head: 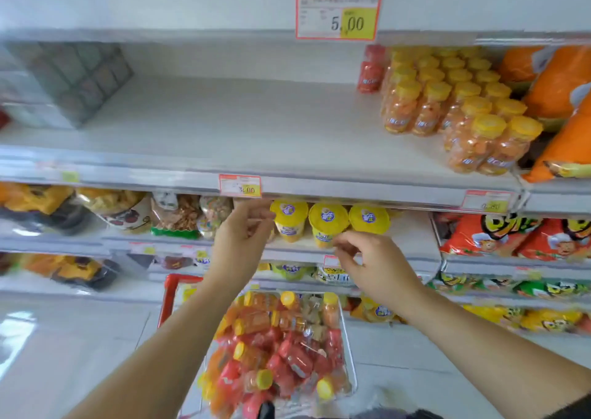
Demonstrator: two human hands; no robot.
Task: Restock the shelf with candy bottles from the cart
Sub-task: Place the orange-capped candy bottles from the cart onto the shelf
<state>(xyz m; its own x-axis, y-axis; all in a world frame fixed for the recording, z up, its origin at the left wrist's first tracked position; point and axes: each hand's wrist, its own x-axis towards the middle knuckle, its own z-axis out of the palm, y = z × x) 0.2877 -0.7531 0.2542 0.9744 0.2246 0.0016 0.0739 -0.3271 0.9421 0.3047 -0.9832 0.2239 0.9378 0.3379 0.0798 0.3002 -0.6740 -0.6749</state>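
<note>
Wide bare shelf (224,124) beside bottles (447,105).

A shop aisle is shown: white shelves (224,124) are stocked with packaged snacks (499,236), price tags (338,12) are clipped on, and a cart (172,294) is parked near.

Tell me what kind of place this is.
Most likely a supermarket snack aisle: price tags clipped to white shelf edges, rows of yellow-capped candy bottles, and a red-handled cart piled with more bottles.

Head view faces shelf (224,124) closely; cart (169,294) below.
</note>
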